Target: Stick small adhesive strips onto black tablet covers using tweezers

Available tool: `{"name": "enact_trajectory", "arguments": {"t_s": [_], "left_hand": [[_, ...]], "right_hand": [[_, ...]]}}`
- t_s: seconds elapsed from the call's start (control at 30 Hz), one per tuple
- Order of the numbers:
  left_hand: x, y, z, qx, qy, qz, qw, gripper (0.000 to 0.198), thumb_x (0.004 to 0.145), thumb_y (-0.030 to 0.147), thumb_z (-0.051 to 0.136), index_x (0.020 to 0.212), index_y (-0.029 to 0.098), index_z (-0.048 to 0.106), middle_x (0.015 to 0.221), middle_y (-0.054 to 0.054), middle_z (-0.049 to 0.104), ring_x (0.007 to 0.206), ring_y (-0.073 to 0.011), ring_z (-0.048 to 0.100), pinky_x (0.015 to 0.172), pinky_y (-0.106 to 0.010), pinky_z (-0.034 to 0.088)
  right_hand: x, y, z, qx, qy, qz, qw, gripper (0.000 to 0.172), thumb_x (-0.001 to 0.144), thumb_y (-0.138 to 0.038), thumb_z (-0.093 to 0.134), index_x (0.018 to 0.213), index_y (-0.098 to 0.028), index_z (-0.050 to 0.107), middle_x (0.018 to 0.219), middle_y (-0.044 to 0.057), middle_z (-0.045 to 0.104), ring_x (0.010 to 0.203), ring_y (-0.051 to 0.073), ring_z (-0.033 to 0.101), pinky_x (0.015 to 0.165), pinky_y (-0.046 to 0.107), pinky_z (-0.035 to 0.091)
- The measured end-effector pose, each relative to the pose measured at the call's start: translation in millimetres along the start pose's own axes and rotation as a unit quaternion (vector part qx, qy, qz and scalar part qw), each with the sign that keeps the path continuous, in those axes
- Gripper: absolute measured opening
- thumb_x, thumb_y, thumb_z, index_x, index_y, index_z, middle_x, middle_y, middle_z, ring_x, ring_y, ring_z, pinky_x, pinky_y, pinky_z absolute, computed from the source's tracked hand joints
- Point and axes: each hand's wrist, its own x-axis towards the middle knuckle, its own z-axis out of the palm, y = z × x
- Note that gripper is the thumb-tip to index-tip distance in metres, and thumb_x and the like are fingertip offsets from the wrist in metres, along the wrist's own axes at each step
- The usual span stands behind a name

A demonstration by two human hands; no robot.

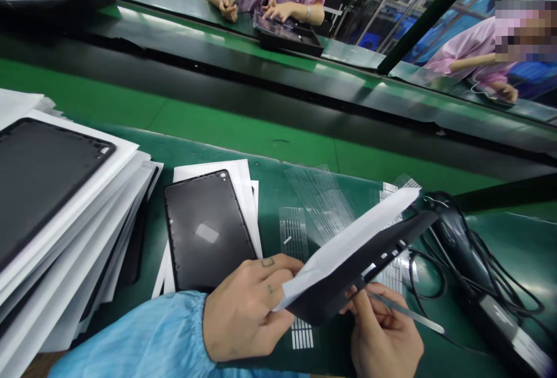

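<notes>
My left hand (255, 308) grips a black tablet back cover (322, 294) together with a white sheet (352, 236) that lies along it. The cover is tilted up, with small cutouts along its edge. My right hand (385, 331) is closed by the cover's lower edge, fingertips at that edge. Out of this hand sticks a thin flat metal tool (418, 317) with a rounded end; its other end is hidden. Left of the hands, another black tablet back cover (204, 209) lies on white sheets (239, 172). Under the held cover lies a strip of small white labels (302, 334).
A tall stack of white sheets (87, 221) and black covers (39, 175) stands at left. Clear slotted sheets (319, 198) lie mid-table. A black corded device (461, 238) with coiled cable is at right. Across the green table and dark conveyor (217, 76), people in pink work.
</notes>
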Motion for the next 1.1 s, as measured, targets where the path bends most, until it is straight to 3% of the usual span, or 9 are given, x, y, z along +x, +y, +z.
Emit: {"name": "enact_trajectory", "arguments": {"t_s": [0.17,0.27,0.47,0.9,1.1], "left_hand": [[2,6,-2.2,0.149,-0.044,0.041,0.987,0.041,0.091,0.001,0.028,0.074,0.01,0.064,0.074,-0.008,0.064,0.086,-0.0143,0.066,0.059,-0.019,0.052],[5,8,-4.2,0.103,-0.044,0.003,0.994,0.036,0.089,0.002,0.03,0.077,0.01,0.063,0.075,-0.007,0.065,0.08,-0.0146,0.067,0.053,-0.02,0.05],[6,8,-7.1,-0.015,-0.048,-0.056,0.997,0.023,0.085,0.006,0.036,0.089,0.013,0.058,0.08,-0.007,0.067,0.081,-0.0161,0.069,0.065,-0.022,0.058],[4,9,-7.9,-0.002,-0.068,-0.069,0.995,0.024,0.076,0.003,0.038,0.087,0.014,0.056,0.082,-0.007,0.067,0.079,-0.0157,0.068,0.066,-0.021,0.058],[1,9,-7.2,0.025,-0.074,-0.068,0.995,0.022,0.078,0.005,0.038,0.087,0.013,0.057,0.083,-0.009,0.068,0.074,-0.0162,0.067,0.067,-0.023,0.059]], "right_hand": [[0,2,-1,-0.001,0.01,0.02,1.0,0.041,0.073,-0.04,0.087,0.084,-0.012,0.06,0.064,0.006,0.066,0.046,0.013,0.061,0.047,0.017,0.054],[-1,1,0,-0.01,0.01,0.021,1.0,0.041,0.073,-0.04,0.088,0.083,-0.011,0.06,0.067,0.007,0.067,0.046,0.013,0.06,0.047,0.018,0.054],[-2,0,0,-0.039,-0.004,-0.002,0.999,0.033,0.082,-0.037,0.081,0.087,-0.013,0.059,0.064,0.005,0.067,0.05,0.013,0.064,0.051,0.016,0.055],[-5,3,0,-0.036,-0.013,-0.035,0.999,0.025,0.085,-0.029,0.079,0.087,-0.013,0.06,0.067,0.006,0.069,0.054,0.014,0.066,0.054,0.017,0.057],[-11,12,-9,-0.042,-0.064,-0.136,0.988,0.013,0.086,-0.015,0.075,0.088,-0.016,0.062,0.095,0.009,0.074,0.063,0.015,0.071,0.062,0.021,0.062]]}}
